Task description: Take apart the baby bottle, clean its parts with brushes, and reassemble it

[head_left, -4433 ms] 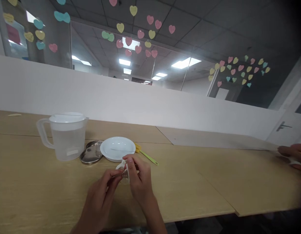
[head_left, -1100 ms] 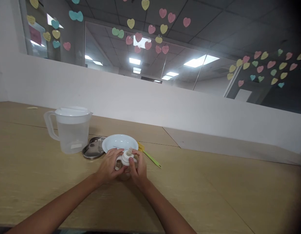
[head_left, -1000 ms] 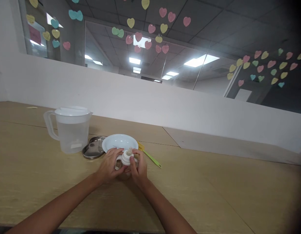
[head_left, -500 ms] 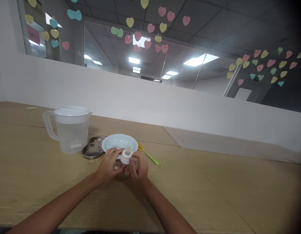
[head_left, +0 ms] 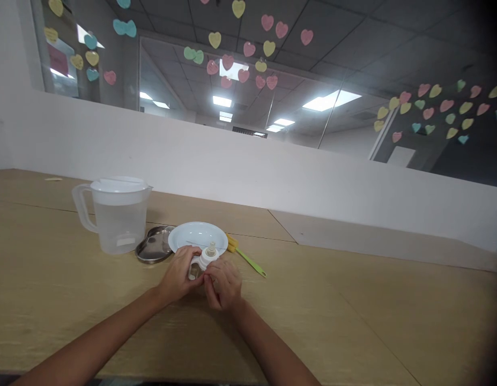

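Observation:
A baby bottle [head_left: 209,257] with a white collar, side handles and a pale teat stands roughly upright between my hands, teat pointing up. My left hand [head_left: 181,274] is wrapped around its left side and handle, thumb across the front. Fingers curled, my right hand [head_left: 224,281] presses against the front right of the bottle just below the collar. Its fingertips meet near my left thumb, and most of the bottle's body is hidden behind both hands.
Behind the bottle lies a white bowl [head_left: 198,231]. To its left are a metal kidney dish [head_left: 154,246] and a lidded plastic jug [head_left: 121,220] holding clear liquid. A brush [head_left: 250,262] with a green handle and yellow head lies right of the bowl on the wooden table [head_left: 332,311].
My right hand has shifted slightly left and down, from the collar's side to the front of the bottle, its fingers more curled. The left hand keeps its hold.

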Demonstrator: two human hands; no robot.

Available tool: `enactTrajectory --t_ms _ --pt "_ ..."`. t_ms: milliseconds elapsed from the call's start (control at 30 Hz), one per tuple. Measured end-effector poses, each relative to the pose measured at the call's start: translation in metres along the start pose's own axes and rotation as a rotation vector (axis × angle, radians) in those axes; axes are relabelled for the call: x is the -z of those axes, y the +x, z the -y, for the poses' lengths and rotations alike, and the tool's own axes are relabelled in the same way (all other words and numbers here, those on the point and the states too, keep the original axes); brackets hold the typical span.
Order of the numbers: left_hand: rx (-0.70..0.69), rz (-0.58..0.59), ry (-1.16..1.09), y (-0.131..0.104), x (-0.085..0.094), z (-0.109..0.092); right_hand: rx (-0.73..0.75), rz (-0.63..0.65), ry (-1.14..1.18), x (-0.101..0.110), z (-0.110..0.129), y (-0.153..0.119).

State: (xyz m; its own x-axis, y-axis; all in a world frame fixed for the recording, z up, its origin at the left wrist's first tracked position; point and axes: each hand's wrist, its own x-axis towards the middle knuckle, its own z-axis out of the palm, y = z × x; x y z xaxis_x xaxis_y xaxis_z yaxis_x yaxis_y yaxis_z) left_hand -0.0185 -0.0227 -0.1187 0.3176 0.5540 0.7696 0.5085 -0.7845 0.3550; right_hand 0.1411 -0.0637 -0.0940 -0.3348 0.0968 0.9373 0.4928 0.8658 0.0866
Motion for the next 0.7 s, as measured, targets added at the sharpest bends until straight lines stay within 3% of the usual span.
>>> enactTrajectory --t_ms 100,267,400,700 --pt "-0.022 0.028 -0.009 0.0013 0.0019 -0.0011 0.050 0.028 0.017 0.0009 0.0045 0.0029" --pt "-0.017 -0.042 0.009 0.0010 0.0009 -0.0008 0.108 0.099 0.043 -0.0012 0.0089 0.0052" --pt "-0.001 0.000 -0.015 0.0012 -0.0002 -0.0005 0.127 0.142 0.055 -0.0034 0.0110 0.0061" --pt "-0.031 0.052 -0.007 0.0041 0.0019 -0.0031 0.036 -0.025 0.006 0.0016 0.0038 0.0050"
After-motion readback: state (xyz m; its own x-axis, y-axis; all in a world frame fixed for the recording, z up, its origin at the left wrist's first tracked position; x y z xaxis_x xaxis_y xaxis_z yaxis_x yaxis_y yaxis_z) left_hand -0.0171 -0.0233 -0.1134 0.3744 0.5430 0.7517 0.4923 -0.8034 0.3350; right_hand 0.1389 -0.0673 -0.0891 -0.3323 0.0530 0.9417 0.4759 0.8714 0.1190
